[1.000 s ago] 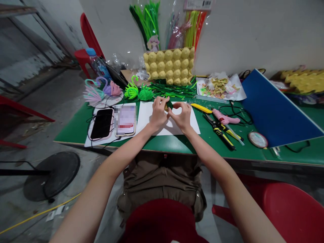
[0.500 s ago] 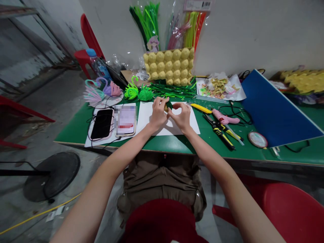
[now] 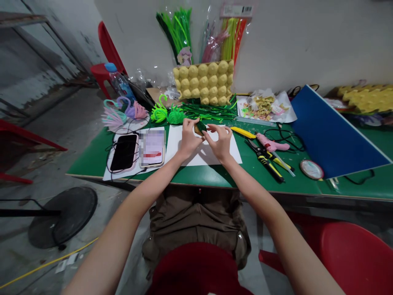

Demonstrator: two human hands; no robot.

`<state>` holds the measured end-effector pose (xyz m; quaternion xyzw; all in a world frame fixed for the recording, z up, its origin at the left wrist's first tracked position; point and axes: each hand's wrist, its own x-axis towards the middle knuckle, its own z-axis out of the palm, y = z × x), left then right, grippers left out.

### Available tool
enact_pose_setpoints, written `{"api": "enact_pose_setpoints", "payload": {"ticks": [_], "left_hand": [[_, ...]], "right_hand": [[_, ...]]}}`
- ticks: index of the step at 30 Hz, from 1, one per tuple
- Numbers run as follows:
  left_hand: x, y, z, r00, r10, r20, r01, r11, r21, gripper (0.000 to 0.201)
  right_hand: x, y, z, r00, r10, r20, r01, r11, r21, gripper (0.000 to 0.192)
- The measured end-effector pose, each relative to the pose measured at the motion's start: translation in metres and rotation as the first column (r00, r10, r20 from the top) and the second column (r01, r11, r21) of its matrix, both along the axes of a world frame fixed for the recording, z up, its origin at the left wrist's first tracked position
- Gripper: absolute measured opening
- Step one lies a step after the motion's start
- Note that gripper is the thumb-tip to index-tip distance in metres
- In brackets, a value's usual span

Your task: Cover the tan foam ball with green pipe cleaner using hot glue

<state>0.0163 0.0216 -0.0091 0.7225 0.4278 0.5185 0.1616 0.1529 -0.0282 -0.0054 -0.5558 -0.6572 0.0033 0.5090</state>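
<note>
**Both hands pinch a small green-and-tan piece above the white sheet**

Since the earlier frame both hands have edged a little up and away from the body, and the small piece between them now shows more clearly, with its dark green end tipped toward the right.

The left hand (image 3: pixel 188 139) and right hand (image 3: pixel 220 141) meet over the far edge of the white sheet (image 3: pixel 211 157), which lies flat on the green surface (image 3: pixel 92 157). Between their fingertips sits a small green-and-tan piece (image 3: pixel 199 127) (too small to tell its exact make). Its long axis runs roughly left to right, slightly slanted, tan end by the left fingers and green end by the right. Both sets of fingers are pressed together on it in a pinch, thumb against forefinger, and the piece is held just above the sheet rather than resting on it.

Just beyond the hands lie two bright green fuzzy shapes (image 3: pixel 168 114) and a loose spread of green stems (image 3: pixel 211 110), with a yellow egg tray (image 3: pixel 204 82) propped upright behind them. To the left of the sheet are a black phone (image 3: pixel 124 151) and a second phone (image 3: pixel 152 146). To the right lie a pink glue gun (image 3: pixel 272 142) and black-and-yellow cutters (image 3: pixel 266 159), near a tilted blue board (image 3: pixel 331 135).
</note>
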Motion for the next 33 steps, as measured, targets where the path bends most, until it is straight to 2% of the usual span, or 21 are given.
{"api": "enact_pose_setpoints", "payload": {"ticks": [3, 5, 8, 11, 14, 17, 19, 22, 25, 27, 30, 33], "left_hand": [[-0.003, 0.005, 0.001, 0.985, 0.037, 0.169, -0.010, 0.988, -0.155, 0.065], [-0.005, 0.008, 0.004, 0.947, 0.064, 0.315, 0.024, 0.964, -0.266, 0.067], [-0.004, 0.009, 0.008, 0.850, 0.096, 0.518, 0.137, 0.909, -0.394, 0.067], [-0.005, 0.009, 0.011, 0.759, 0.097, 0.644, 0.274, 0.850, -0.451, 0.058], [-0.009, 0.011, 0.011, 0.721, 0.108, 0.684, 0.356, 0.789, -0.501, 0.041], [-0.015, 0.017, 0.008, 0.711, 0.131, 0.691, 0.373, 0.763, -0.529, 0.033], [-0.018, 0.020, 0.005, 0.703, 0.133, 0.698, 0.382, 0.758, -0.529, 0.030], [-0.019, 0.025, 0.000, 0.698, 0.121, 0.706, 0.398, 0.754, -0.523, 0.030], [-0.017, 0.026, -0.002, 0.724, 0.037, 0.689, 0.423, 0.765, -0.485, 0.035], [-0.015, 0.026, -0.001, 0.722, 0.004, 0.692, 0.441, 0.768, -0.465, 0.038], [-0.014, 0.022, 0.004, 0.663, 0.045, 0.748, 0.475, 0.747, -0.466, 0.034], [-0.012, 0.017, 0.011, 0.609, 0.080, 0.789, 0.528, 0.701, -0.479, 0.027]], "right_hand": [[0.002, -0.002, 0.003, 1.000, 0.019, 0.007, -0.020, 1.000, 0.016, 0.021], [0.004, -0.002, 0.005, 1.000, 0.010, -0.004, -0.010, 0.999, 0.041, 0.021], [0.012, 0.000, 0.009, 0.997, -0.024, -0.072, 0.030, 0.996, 0.089, 0.025], [0.023, 0.006, 0.009, 0.986, -0.014, -0.167, 0.038, 0.989, 0.143, 0.030], [0.034, 0.016, 0.007, 0.966, 0.033, -0.256, 0.002, 0.991, 0.136, 0.034], [0.042, 0.024, 0.007, 0.917, 0.063, -0.393, -0.044, 0.997, 0.056, 0.040], [0.043, 0.027, 0.014, 0.890, 0.106, -0.443, -0.118, 0.993, 0.001, 0.040], [0.042, 0.030, 0.032, 0.900, 0.216, -0.377, -0.251, 0.967, -0.045, 0.029], [0.037, 0.035, 0.051, 0.932, 0.265, -0.250, -0.302, 0.945, -0.125, 0.018], [0.035, 0.042, 0.060, 0.944, 0.264, -0.196, -0.307, 0.922, -0.236, 0.021], [0.033, 0.053, 0.065, 0.914, 0.332, -0.234, -0.401, 0.831, -0.387, 0.024], [0.036, 0.061, 0.068, 0.832, 0.457, -0.314, -0.553, 0.727, -0.406, 0.015]]}}
